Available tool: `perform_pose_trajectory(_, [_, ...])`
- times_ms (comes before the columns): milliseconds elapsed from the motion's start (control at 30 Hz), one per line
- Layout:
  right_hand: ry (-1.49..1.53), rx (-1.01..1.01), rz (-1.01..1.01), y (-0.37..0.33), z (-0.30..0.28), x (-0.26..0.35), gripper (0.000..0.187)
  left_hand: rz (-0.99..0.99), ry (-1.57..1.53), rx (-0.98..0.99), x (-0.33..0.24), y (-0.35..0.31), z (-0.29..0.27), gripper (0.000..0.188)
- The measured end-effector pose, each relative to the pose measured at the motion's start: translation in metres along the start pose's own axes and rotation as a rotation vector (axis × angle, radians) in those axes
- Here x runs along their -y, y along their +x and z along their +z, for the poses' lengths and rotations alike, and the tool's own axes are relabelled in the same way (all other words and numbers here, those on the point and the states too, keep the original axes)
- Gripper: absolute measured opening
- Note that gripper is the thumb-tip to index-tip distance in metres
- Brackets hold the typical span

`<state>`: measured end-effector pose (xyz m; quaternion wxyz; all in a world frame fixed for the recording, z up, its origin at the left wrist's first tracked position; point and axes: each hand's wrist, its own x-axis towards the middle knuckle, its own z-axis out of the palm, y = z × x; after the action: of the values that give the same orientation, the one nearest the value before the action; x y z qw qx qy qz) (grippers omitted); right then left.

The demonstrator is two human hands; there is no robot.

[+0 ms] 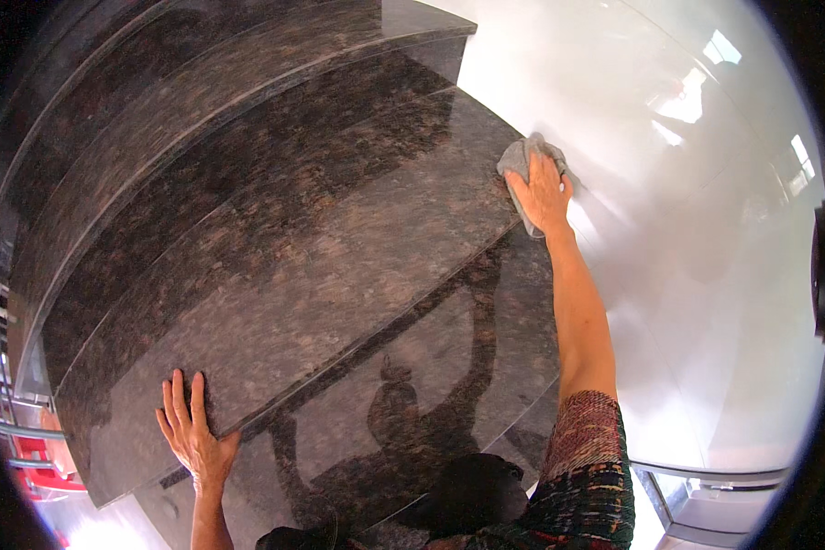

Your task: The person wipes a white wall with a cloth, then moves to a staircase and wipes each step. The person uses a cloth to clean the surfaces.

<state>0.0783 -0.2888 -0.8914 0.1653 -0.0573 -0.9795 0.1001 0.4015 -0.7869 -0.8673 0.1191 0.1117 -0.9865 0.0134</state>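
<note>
Cloth (519, 158), gray and bunched, is longest front-to-back, its tip pointing back beside the wrist (557, 229). It's under the right hand (544, 194), which holds it at the step's (339, 247) end. The left hand (195, 442) lies flat, fingers spread.

- White, glossy, tiled area (706, 312), beginning beside the right edge of the stone surface (312, 247); floor or wall, not possible to tell.
- On it, bright window reflections (687, 96), sharp and white, and thin joint lines.
- Past the upper edge of the surface, upper steps (275, 55) of dark speckled stone, well polished.
- Beyond the lower left corner, pale shiny floor (110, 527) with strong glare.
- Near the left edge, grey metal tubes (27, 430) and red furniture (41, 478), kind unclear.
- Well past the lower right corner, dark-edged frame (706, 473).
</note>
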Motion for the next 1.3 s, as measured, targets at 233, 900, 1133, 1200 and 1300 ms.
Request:
perform_pose_trajectory(233, [-0.143,0.04,0.099,0.001,0.009,0.06,0.071,-0.031,-0.007,0.026,-0.008,0.003,-0.011,0.103])
perform_pose_trajectory(900, [0.25,0.413,-1.176,-0.149,-0.023,0.296,0.074,0.014,-0.062,0.034,0.006,0.0,-0.009,0.099])
perform_pose_trajectory(1133, [0.023,0.275,-0.519,-0.011,0.013,0.214,0.07,0.018,-0.076,0.054,0.001,0.005,-0.011,0.098])
perform_pose_trajectory(1200, [0.032,0.28,-0.387,0.016,0.015,0.203,0.072,0.005,-0.066,0.065,0.002,0.005,-0.011,0.099])
perform_pose_trajectory(1300, [-0.022,0.215,-0.222,0.057,0.038,0.185,0.077,-0.005,-0.037,0.075,0.002,0.005,-0.013,0.1])
